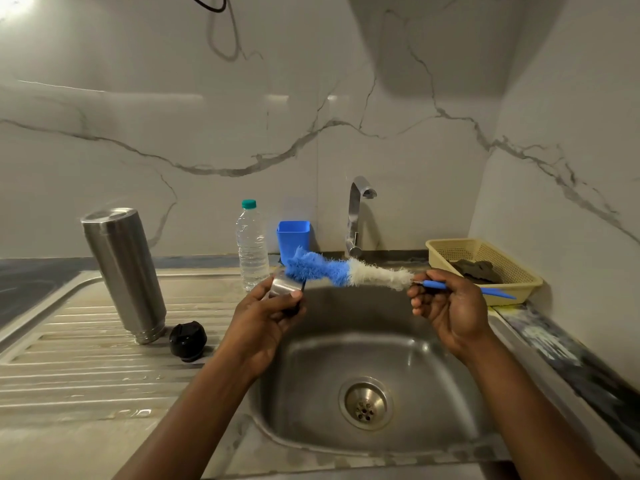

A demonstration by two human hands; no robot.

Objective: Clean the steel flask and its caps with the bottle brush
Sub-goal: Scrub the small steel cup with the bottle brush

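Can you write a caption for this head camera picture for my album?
Left hand holds steel cap; right hand works bottle brush over sink.

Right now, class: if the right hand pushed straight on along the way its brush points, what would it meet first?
The right hand would drive the bottle brush against the steel cap in the left hand; its tip seems to touch it already.

Brushed steel flask (124, 271), fluffy brush (346, 271)
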